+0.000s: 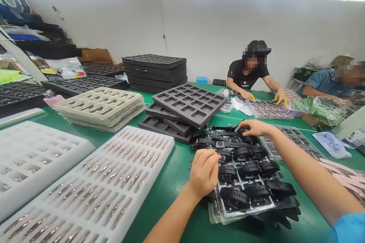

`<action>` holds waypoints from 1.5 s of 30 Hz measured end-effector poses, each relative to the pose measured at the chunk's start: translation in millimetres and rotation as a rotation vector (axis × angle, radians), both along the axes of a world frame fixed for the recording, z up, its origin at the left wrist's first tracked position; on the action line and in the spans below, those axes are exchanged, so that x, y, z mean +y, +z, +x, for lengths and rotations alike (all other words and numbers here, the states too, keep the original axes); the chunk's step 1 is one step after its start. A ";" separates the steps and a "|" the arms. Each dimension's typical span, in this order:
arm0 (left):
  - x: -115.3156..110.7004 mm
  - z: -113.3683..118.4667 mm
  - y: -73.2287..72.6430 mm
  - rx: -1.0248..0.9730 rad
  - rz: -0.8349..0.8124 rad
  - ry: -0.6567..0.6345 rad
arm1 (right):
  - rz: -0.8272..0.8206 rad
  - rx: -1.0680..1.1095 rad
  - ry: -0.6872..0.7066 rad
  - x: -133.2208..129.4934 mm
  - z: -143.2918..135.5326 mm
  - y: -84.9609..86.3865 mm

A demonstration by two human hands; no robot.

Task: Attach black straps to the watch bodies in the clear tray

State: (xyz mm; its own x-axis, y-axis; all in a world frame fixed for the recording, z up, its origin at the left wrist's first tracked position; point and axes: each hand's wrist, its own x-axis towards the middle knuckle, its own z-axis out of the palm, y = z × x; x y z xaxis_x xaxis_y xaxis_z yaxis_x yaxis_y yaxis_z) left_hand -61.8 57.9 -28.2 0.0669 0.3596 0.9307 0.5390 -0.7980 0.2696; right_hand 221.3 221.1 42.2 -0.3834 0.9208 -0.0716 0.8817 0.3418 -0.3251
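Note:
Clear plastic trays (232, 216) hold rows of black smartwatches (219, 144) with curved rubber straps. At the far edge of the stack, my right hand (252, 127) is closed with its fingertips on a black watch strap (244, 132). My left hand (203, 171) hovers by the trays' left side, its fingers curled in; whatever they may hold is hidden. More watch straps stick out from under the near right corner of the stack.
White foam trays (168, 148) with shiny metal pieces lie left. Beyond are cream trays (102, 117) and black foam trays (189, 102). Two co-workers sit opposite; one person's yellow-tipped fingers (281, 98) touch a tray. Pink strips (346, 178) lie right.

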 end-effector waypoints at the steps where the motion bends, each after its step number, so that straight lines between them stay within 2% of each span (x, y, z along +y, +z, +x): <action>1: -0.1 0.2 -0.5 0.000 0.000 -0.002 | 0.034 0.002 0.004 -0.1 -3.3 1.7; 4: -0.1 1.0 -1.4 0.001 0.004 -0.006 | 0.125 0.023 0.007 -0.7 -20.1 2.6; 8: 0.4 2.2 -1.9 0.003 0.009 -0.012 | 0.131 0.062 -0.001 -1.6 -48.1 1.1; 10: 0.9 2.5 -2.6 0.005 0.006 -0.016 | 0.139 0.097 -0.028 -5.2 -54.9 7.9; 12: 1.6 2.6 -3.3 0.003 0.003 -0.025 | 0.178 0.150 -0.075 -14.7 -52.9 22.6; 16: 1.0 4.4 0.4 -0.034 -0.015 -0.079 | 0.290 0.331 -0.187 -59.9 -33.4 61.5; 18: -1.9 8.1 8.3 -0.077 -0.114 -0.140 | 0.281 0.440 -0.183 -93.9 -27.0 73.3; 19: -4.5 11.2 14.1 -0.101 -0.214 -0.188 | 0.246 0.515 -0.162 -112.0 -26.5 75.2; 21: -11.6 19.7 28.0 -0.163 -0.491 -0.340 | 0.043 0.789 -0.093 -147.1 -30.6 70.4; 23: -20.4 30.8 42.8 -0.272 -0.758 -0.526 | -0.003 0.966 -0.093 -177.4 -39.5 56.9; 24: -24.9 36.9 49.7 -0.345 -0.853 -0.617 | 0.040 0.962 -0.121 -189.9 -44.6 48.3; 27: -36.1 54.6 65.0 -0.592 -0.997 -0.833 | 0.376 0.736 -0.165 -216.8 -58.8 22.1; 28: -38.4 59.5 68.2 -0.674 -1.035 -0.875 | 0.457 0.640 -0.143 -222.8 -62.3 14.9; 30: -40.6 66.4 71.6 -0.826 -1.110 -0.903 | 0.484 0.498 -0.069 -232.2 -66.3 4.4; 32: -39.4 69.1 71.5 -0.955 -1.156 -0.890 | 0.373 0.457 -0.025 -240.3 -64.0 -1.0; 35: -33.6 66.3 65.9 -1.088 -1.160 -0.896 | 0.113 0.523 -0.078 -251.8 -46.8 -5.5; 37: -29.6 62.6 60.5 -1.144 -1.163 -0.897 | -0.067 0.670 -0.149 -257.6 -29.4 -10.6; 40: -26.8 58.6 54.3 -1.159 -1.193 -0.909 | -0.258 1.103 -0.200 -260.2 -7.5 -22.9; 43: -28.2 56.8 53.2 -1.083 -1.203 -0.932 | -0.318 1.558 -0.170 -255.9 -1.9 -35.3; 45: -30.1 55.4 54.8 -0.937 -1.188 -0.931 | -0.300 1.714 -0.169 -250.6 -7.0 -40.0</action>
